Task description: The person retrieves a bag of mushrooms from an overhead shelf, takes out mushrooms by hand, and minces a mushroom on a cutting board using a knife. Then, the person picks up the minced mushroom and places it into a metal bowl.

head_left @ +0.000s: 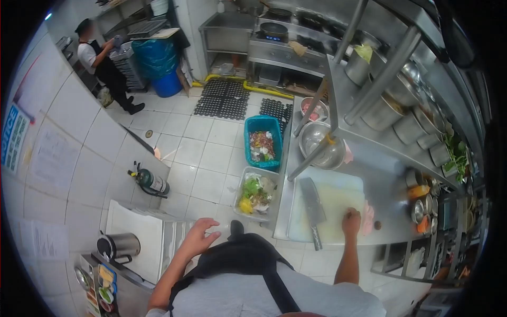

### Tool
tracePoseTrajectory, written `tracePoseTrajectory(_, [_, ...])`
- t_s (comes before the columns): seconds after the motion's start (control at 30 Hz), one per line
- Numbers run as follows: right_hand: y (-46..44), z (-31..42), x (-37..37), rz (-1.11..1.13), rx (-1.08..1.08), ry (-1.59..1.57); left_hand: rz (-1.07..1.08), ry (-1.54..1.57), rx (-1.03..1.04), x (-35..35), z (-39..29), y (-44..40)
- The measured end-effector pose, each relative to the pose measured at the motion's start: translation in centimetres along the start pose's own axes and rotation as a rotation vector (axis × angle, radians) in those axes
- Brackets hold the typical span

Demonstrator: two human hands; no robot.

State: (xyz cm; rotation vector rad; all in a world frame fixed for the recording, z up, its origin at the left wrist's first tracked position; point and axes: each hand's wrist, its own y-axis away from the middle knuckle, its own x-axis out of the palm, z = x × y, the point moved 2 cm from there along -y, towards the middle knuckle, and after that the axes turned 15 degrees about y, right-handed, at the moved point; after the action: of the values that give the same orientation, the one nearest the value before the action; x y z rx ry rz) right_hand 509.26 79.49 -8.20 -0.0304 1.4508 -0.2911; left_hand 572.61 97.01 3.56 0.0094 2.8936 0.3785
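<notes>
My left hand (pixel 199 236) hangs in the air near my apron, fingers loosely curved and apart, holding nothing. Over the right edge of a pale cutting board (pixel 343 185) is my right hand (pixel 351 222), its fingers curled closed; what they hold, if anything, is hidden. A broad-bladed cleaver (pixel 312 201) lies on the board to the left of that hand, handle toward me. Just right of the hand, a strip of pink raw meat (pixel 368 217) rests by the board's edge, beside a small brown round thing (pixel 377 225). A metal bowl (pixel 321 146) stands beyond the board.
On the floor left of the counter (pixel 380 179) stand a teal bin (pixel 247 138) and a clear tub (pixel 237 198) of food scraps. Steel shelf posts (pixel 317 158) rise near the board. A fire extinguisher (pixel 150 180) stands left; a person (pixel 103 63) works at the back.
</notes>
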Motion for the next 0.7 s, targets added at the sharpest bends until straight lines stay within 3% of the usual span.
tracePoseTrajectory(0.1, [-0.2,0.0,1.1,0.041,0.105,0.010,0.081,-0.146,0.032,-2.1,2.0,-2.6])
tracePoseTrajectory(0.17, [-0.1,0.8,0.9,0.099,0.114,-0.031,0.106,0.014,-0.127,-2.5,2.4,-4.3])
tracePoseTrajectory(0.2, [0.7,2.6,-1.2,-0.087,0.076,0.008,0.224,-0.022,-0.145,-2.5,3.3,-5.4])
tracePoseTrajectory(0.27, [2.8,3.1,-4.2,-0.016,0.198,-0.113,0.262,0.072,-0.055,-2.0,5.1,-7.3])
tracePoseTrajectory(0.33, [6.5,5.2,-9.0,0.031,0.295,0.014,0.388,0.048,-0.094,-1.0,4.6,-8.9])
tracePoseTrajectory(0.4, [12.0,3.3,-10.3,0.112,0.343,0.070,0.433,-0.061,-0.016,-0.5,5.9,-10.5])
tracePoseTrajectory(0.43, [13.9,2.5,-10.9,0.182,0.331,0.098,0.508,-0.177,0.213,-0.4,7.1,-11.6])
tracePoseTrajectory(0.53, [19.1,0.3,-13.1,0.330,0.529,0.017,0.536,-0.147,0.129,1.9,3.8,-12.8])
tracePoseTrajectory(0.57, [20.6,-1.3,-12.9,0.307,0.538,-0.011,0.514,-0.146,0.033,3.2,0.6,-12.2])
tracePoseTrajectory(0.7, [21.7,-4.7,-13.4,0.186,0.573,-0.038,0.596,-0.045,0.039,8.7,-0.9,-12.5])
